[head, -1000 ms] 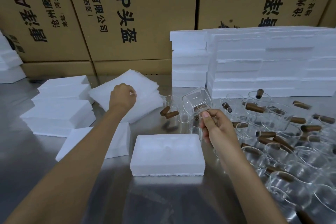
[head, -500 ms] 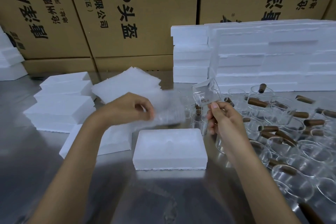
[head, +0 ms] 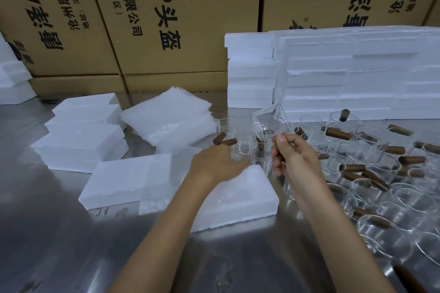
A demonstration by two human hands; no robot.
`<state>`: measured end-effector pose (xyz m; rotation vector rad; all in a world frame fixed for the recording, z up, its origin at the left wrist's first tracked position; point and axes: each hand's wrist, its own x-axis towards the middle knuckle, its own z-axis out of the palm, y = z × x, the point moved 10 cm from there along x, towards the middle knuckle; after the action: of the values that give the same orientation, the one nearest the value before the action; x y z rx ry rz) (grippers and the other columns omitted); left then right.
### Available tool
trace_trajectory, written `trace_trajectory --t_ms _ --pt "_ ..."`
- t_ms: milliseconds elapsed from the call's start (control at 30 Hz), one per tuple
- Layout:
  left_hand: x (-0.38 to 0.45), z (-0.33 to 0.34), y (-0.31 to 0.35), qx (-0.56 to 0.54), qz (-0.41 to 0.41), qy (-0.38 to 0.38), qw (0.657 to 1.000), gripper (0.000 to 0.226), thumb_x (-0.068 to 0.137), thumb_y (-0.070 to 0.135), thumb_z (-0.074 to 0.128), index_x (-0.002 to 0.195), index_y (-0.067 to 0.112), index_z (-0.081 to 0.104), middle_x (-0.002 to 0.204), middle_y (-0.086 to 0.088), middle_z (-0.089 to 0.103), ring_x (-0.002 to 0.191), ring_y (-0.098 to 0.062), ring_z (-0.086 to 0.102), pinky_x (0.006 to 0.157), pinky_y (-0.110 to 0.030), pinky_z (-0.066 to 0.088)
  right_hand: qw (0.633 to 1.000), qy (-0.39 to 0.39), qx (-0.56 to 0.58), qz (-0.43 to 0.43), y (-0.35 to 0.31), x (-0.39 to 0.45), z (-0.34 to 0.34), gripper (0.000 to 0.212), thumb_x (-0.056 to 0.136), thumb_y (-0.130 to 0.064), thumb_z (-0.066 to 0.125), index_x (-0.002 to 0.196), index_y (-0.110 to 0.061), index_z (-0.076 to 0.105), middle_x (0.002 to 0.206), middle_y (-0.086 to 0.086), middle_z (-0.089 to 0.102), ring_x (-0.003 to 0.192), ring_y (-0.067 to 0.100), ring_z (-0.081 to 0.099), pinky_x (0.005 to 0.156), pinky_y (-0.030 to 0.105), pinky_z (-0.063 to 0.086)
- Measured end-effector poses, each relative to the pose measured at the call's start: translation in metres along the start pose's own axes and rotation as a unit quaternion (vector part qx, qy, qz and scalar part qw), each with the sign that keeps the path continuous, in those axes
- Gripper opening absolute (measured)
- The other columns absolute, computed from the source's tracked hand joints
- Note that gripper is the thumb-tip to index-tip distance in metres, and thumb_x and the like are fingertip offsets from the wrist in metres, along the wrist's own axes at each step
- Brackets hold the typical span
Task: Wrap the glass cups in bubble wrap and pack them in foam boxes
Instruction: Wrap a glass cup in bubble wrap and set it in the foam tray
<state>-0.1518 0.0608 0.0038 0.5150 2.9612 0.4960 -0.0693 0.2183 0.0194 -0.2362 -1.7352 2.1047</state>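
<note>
- Foam boxes [head: 81,140] were stacked far left on the steel table [head: 47,221], apparently as stock within easy reach.
- Bubble wrap pile [head: 169,118] lay behind centre, just beside the boxes, probably so a sheet could be pulled with one reach.
- Left hand [head: 215,165] hung palm down over the near foam box [head: 240,197]. It was blurred, with the fingers hidden. A hazy white sheet [head: 157,188] lay under the forearm; can't tell whether the hand held it.
- That box sat front centre, likely the packing spot.
- Right hand [head: 294,157] was curled round a dark handle, thumb on top, holding one glass cup [head: 269,123] tilted above the table, clear of the others. Probably kept up ready for wrapping.
- Loose cups [head: 371,150] were crowded on the right, some touching, beside the right hand for quick picking.
- Foam stacks [head: 357,71] stood behind them against cartons [head: 190,7].
</note>
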Motion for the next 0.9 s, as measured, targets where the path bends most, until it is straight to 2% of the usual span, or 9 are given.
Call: trace_trajectory --t_ms 133,267,333,400,500,667,733,800,900 --pt "-0.001 0.004 -0.003 -0.059 0.002 -0.001 0.998 0.052 0.089 0.054 0.051 0.055 0.018 0.039 0.059 0.006 0.047 0.060 -0.014 0.050 0.053 -0.028 0.031 1.000 0.002 -0.010 -0.003 0.000 0.001 0.000 0.013 0.101 -0.019 0.052 0.097 -0.011 0.062 0.062 -0.005 0.058 0.049 0.011 0.044 0.042 0.023 0.038" --pt "-0.004 0.011 -0.011 -0.117 0.004 -0.056 0.992 0.053 0.088 0.056 0.059 0.061 0.015 0.040 0.081 0.007 0.064 0.073 -0.009 0.061 0.059 -0.026 0.037 1.000 -0.001 -0.010 0.004 0.002 0.000 0.002 0.014 0.102 -0.020 0.051 0.099 -0.009 0.061 0.064 -0.003 0.059 0.049 0.010 0.048 0.044 0.023 0.041" --pt "-0.009 0.016 -0.011 -0.104 0.010 -0.091 0.990 0.057 0.082 0.070 0.060 0.067 0.018 0.044 0.077 0.017 0.055 0.066 0.004 0.055 0.059 -0.025 0.036 1.000 -0.011 0.005 0.016 0.005 -0.002 0.006 0.016 0.103 -0.020 0.049 0.101 -0.007 0.058 0.066 0.003 0.060 0.049 0.014 0.054 0.044 0.025 0.045" --pt "-0.016 0.023 -0.007 -0.065 0.025 -0.143 0.987 0.059 0.076 0.079 0.059 0.088 0.021 0.056 0.088 0.015 0.054 0.078 0.001 0.053 0.065 -0.027 0.040 0.999 -0.038 -0.001 0.031 0.010 -0.004 0.016 0.018 0.104 -0.024 0.046 0.102 -0.008 0.054 0.066 0.006 0.063 0.051 0.021 0.062 0.044 0.028 0.050" --pt "-0.024 0.023 -0.006 -0.030 0.045 -0.171 0.984 0.048 0.080 0.061 0.069 0.107 0.024 0.053 0.101 0.010 0.054 0.085 -0.006 0.053 0.068 -0.025 0.041 0.996 -0.068 -0.036 0.046 0.020 -0.011 0.029 0.018 0.105 -0.029 0.043 0.103 -0.012 0.050 0.063 0.004 0.064 0.054 0.030 0.068 0.046 0.032 0.055" --pt "-0.025 -0.009 -0.008 -0.119 0.040 -0.064 0.990 0.024 0.088 0.035 0.066 0.088 0.011 0.063 0.076 0.015 0.053 0.067 0.002 0.052 0.060 -0.021 0.038 0.984 -0.025 -0.174 -0.033 0.019 -0.013 0.026 0.017 0.103 -0.036 0.041 0.098 -0.022 0.048 0.065 0.002 0.062 0.054 0.024 0.070 0.058 0.040 0.056" --pt "-0.026 -0.033 -0.005 -0.140 0.051 0.035 0.988 0.028 0.090 0.031 0.063 0.083 0.003 0.063 0.071 0.009 0.051 0.064 0.001 0.053 0.055 -0.021 0.038 0.972 -0.002 -0.224 -0.066 0.014 -0.013 0.023 0.018 0.102 -0.039 0.039 0.098 -0.023 0.048 0.067 0.000 0.064 0.053 0.017 0.070 0.066 0.048 0.057" --pt "-0.033 -0.060 -0.004 -0.157 0.061 0.164 0.972 0.034 0.093 0.032 0.060 0.082 0.000 0.063 0.079 -0.002 0.056 0.075 -0.012 0.056 0.067 -0.030 0.044 0.968 0.026 -0.236 -0.084 0.011 -0.013 0.019 0.016 0.102 -0.038 0.039 0.097 -0.024 0.047 0.071 0.000 0.064 0.054 0.013 0.070 0.069 0.051 0.057" --pt "-0.050 -0.089 -0.004 -0.218 0.076 0.306 0.924 0.048 0.098 0.040 0.057 0.071 0.001 0.054 0.075 -0.008 0.052 0.073 -0.019 0.049 0.068 -0.032 0.039 0.967 0.054 -0.232 -0.096 0.006 -0.014 0.014 0.013 0.103 -0.034 0.040 0.098 -0.024 0.046 0.079 0.003 0.065 0.060 0.014 0.070 0.065 0.042 0.056"
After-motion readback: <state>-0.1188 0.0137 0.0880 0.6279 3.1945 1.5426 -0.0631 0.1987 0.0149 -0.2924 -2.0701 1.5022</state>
